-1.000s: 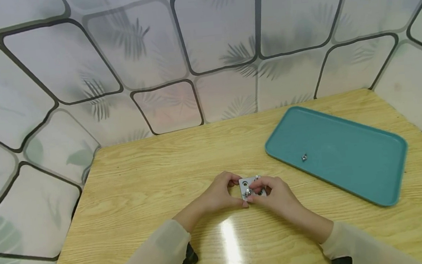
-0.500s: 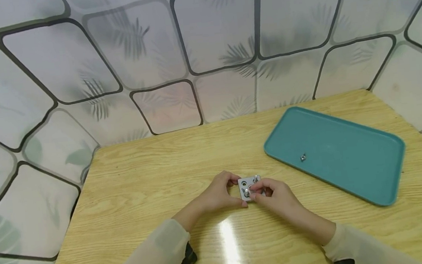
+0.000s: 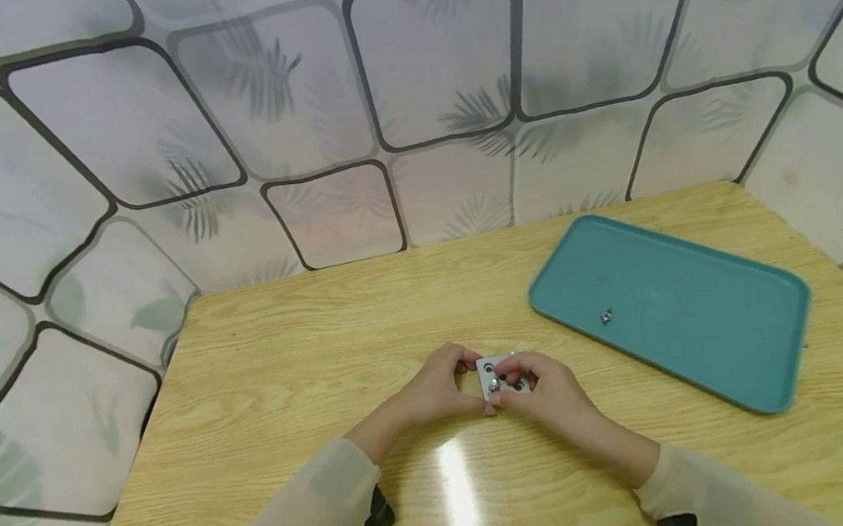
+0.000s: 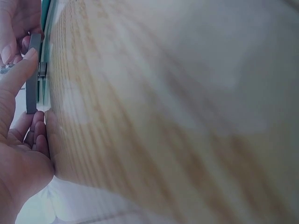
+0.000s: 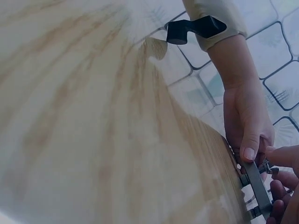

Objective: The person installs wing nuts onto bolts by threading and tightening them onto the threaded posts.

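Observation:
A small square metal plate (image 3: 483, 376) with holes is held over the table, its left edge gripped by my left hand (image 3: 436, 389). From its face rises a bolt with a wing nut (image 3: 494, 384). My right hand (image 3: 555, 389) pinches this wing nut between thumb and forefinger, partly hiding the plate. In the right wrist view the wing nut (image 5: 267, 167) sits at the fingertips, and bolt heads (image 5: 245, 179) stick out beneath the plate. The left wrist view has the plate (image 4: 32, 91) edge-on, with the threaded bolt end (image 4: 6, 69) on one side.
A teal tray (image 3: 696, 306) lies at the right of the wooden table (image 3: 308, 348). One loose wing nut (image 3: 607, 316) is in the tray near its left edge. A patterned curtain (image 3: 442, 69) hangs behind the table.
My right fingers were slightly right of the wing nut half a second ago and are now back around it. The left hand and plate have stayed in place.

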The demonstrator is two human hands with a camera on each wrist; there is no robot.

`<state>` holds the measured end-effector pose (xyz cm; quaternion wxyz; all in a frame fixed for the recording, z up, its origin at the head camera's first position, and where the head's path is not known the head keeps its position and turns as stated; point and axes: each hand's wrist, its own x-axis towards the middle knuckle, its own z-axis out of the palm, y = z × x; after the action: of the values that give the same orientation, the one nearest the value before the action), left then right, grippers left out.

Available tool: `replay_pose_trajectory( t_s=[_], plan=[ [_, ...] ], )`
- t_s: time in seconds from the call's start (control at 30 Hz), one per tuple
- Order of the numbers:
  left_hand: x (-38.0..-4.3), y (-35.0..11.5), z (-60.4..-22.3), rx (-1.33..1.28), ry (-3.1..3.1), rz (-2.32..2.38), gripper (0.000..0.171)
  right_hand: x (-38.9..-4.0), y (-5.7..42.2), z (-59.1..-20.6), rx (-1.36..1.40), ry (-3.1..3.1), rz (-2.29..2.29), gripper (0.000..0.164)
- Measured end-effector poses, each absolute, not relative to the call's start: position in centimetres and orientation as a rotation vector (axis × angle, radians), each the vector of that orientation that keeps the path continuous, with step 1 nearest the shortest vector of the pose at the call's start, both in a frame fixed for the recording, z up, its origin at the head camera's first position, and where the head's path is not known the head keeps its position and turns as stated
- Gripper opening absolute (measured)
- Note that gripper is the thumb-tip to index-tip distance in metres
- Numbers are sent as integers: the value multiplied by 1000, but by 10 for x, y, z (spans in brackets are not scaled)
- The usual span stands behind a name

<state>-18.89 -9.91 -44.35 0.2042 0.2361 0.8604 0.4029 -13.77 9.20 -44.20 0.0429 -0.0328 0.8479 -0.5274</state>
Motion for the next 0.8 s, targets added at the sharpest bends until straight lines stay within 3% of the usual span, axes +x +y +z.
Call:
replay_pose_trajectory(
  t_s=[0.43,0.8],
  plan=[
    [-189,-99,-444,643,2409,1114,63,-134,97,-442,-119,2549,-1655,14],
    [-189,-98,-444,650,2414,1114,63,-135,98,-444,-94,2574,-1655,11]
  ],
)
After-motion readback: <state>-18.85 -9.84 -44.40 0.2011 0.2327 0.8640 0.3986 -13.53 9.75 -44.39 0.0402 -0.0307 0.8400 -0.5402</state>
